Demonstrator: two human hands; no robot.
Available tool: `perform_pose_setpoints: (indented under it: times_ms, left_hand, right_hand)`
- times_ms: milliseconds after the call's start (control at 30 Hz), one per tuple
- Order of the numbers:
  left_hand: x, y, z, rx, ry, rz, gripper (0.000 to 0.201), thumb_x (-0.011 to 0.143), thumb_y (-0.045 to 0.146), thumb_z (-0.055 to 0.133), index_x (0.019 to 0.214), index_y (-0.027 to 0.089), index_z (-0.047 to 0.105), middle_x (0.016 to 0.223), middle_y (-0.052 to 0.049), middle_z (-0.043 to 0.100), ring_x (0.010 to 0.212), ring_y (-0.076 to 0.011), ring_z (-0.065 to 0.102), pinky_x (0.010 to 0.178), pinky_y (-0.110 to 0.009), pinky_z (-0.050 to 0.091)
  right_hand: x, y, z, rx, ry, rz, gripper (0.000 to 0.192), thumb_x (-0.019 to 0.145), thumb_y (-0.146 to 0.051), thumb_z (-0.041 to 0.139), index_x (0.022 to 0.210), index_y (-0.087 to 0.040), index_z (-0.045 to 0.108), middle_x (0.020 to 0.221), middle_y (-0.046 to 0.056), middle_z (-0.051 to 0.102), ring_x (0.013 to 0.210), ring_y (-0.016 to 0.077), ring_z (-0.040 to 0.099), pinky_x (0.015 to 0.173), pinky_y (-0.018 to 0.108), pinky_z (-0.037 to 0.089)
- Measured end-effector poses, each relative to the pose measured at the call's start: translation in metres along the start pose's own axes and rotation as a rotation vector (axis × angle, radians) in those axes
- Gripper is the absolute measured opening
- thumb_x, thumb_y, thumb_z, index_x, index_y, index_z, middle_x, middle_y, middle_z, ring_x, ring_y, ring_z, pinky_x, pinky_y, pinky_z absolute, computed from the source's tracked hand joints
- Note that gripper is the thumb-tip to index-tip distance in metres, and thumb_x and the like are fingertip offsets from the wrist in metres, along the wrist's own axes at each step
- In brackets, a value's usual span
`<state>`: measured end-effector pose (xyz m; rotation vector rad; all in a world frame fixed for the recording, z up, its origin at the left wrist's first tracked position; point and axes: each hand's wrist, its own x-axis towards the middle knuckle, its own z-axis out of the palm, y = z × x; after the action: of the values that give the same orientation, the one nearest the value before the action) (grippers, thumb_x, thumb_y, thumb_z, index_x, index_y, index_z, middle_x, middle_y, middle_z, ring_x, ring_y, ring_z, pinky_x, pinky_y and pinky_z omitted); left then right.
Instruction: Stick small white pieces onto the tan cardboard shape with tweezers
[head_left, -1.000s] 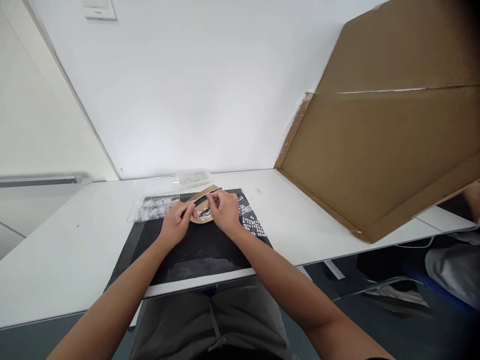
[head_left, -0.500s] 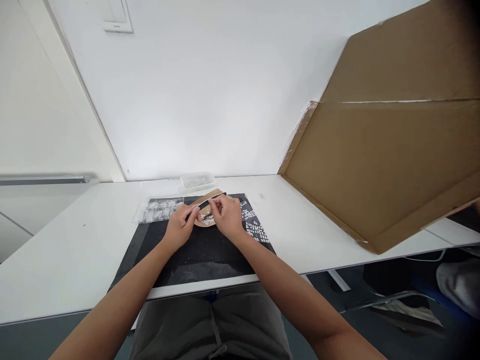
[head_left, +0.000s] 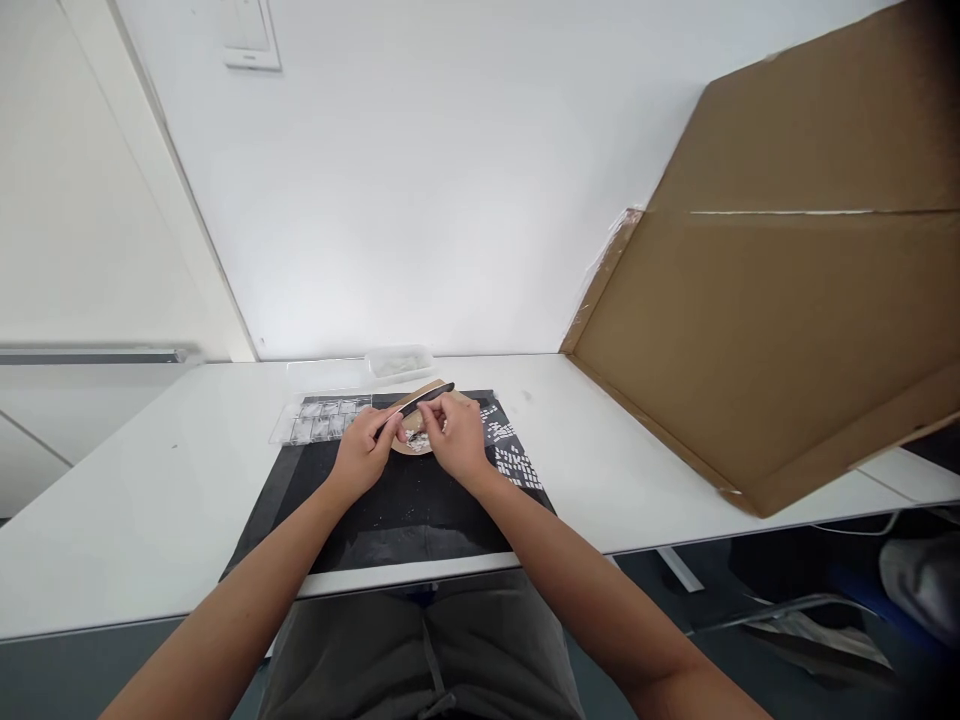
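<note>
- At the upper left of the frame we see a white switch plate (head_left: 251, 35) on the white wall.
- Below it, a long white table (head_left: 112, 520) runs across the picture.
- On the table, in the lower middle, lies a black mat (head_left: 390, 520) with tiny white specks on it.
- At the top left edge of the mat sits a clear tray (head_left: 319, 418) with many small boxes in it.
- Just right of the tray is the left hand (head_left: 364, 452). Its fingers are curled tight around the near end of a thin black stick (head_left: 420, 398).
- The stick is in the middle of the frame. It slants up and to the right, and its far tip pokes out above both hands.
- Under the stick lies a round brown card (head_left: 420, 440) with small white bits on it.
- Behind the hands, by the wall, sits a small clear box (head_left: 399, 361).
- Next comes the right hand (head_left: 457, 440). Its fingers are pinched close together right by the stick. They seem to nip something very small, but we cannot tell what it is.
- Right of that hand, the mat has rows of small white pieces (head_left: 510, 460).
- On the right side of the frame a big brown cardboard sheet (head_left: 780, 320) leans up from the table.
</note>
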<state>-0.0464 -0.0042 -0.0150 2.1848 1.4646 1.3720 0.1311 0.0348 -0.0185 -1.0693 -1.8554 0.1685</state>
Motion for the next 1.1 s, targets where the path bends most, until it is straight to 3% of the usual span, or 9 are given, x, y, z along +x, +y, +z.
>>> perform_pose_setpoints:
  times_ms: [233,500,767,967,1100]
  left_hand:
    - [-0.001,0.005,0.0,-0.007,-0.037,0.013,0.041,0.104,0.037,0.043,0.073,0.022,0.066,0.077,-0.001,0.067,0.083,-0.0191,0.058,0.082,-0.03,0.044]
    - [0.0,0.002,0.0,-0.007,-0.01,0.023,0.041,0.104,0.037,0.042,0.073,0.022,0.065,0.077,-0.001,0.068,0.081,-0.019,0.058,0.08,-0.03,0.045]
    - [-0.002,0.004,0.001,-0.004,-0.056,0.035,0.043,0.105,0.038,0.04,0.073,0.023,0.065,0.075,-0.001,0.067,0.08,-0.0197,0.057,0.08,-0.032,0.044]
    - [-0.001,0.002,0.0,0.01,-0.03,0.031,0.04,0.105,0.037,0.042,0.074,0.023,0.064,0.076,-0.002,0.067,0.082,-0.02,0.057,0.081,-0.032,0.044]
    - [0.0,0.002,0.0,0.019,-0.044,0.06,0.04,0.105,0.036,0.042,0.073,0.023,0.063,0.077,-0.001,0.068,0.082,-0.0199,0.057,0.082,-0.032,0.044]
  right_hand:
    - [0.013,0.036,-0.013,-0.017,0.182,0.168,0.025,0.101,-0.038,0.052,0.084,-0.022,0.061,0.072,0.0,0.075,0.066,0.0182,0.069,0.085,0.035,0.043]
    - [0.0,0.002,0.0,0.022,0.073,0.002,0.027,0.102,-0.04,0.053,0.083,-0.023,0.063,0.07,-0.002,0.074,0.066,0.0168,0.068,0.087,0.034,0.042]
    - [0.01,0.029,-0.011,0.02,0.168,0.159,0.027,0.101,-0.04,0.053,0.081,-0.023,0.06,0.071,0.0,0.074,0.062,0.0182,0.068,0.081,0.035,0.045]
    - [0.004,0.013,-0.002,0.051,0.085,0.071,0.027,0.101,-0.042,0.053,0.083,-0.024,0.063,0.068,-0.002,0.074,0.063,0.0175,0.069,0.082,0.032,0.046]
    - [0.009,0.017,-0.006,0.005,0.131,0.112,0.026,0.102,-0.04,0.052,0.084,-0.024,0.061,0.069,-0.001,0.074,0.064,0.0176,0.069,0.082,0.032,0.045]
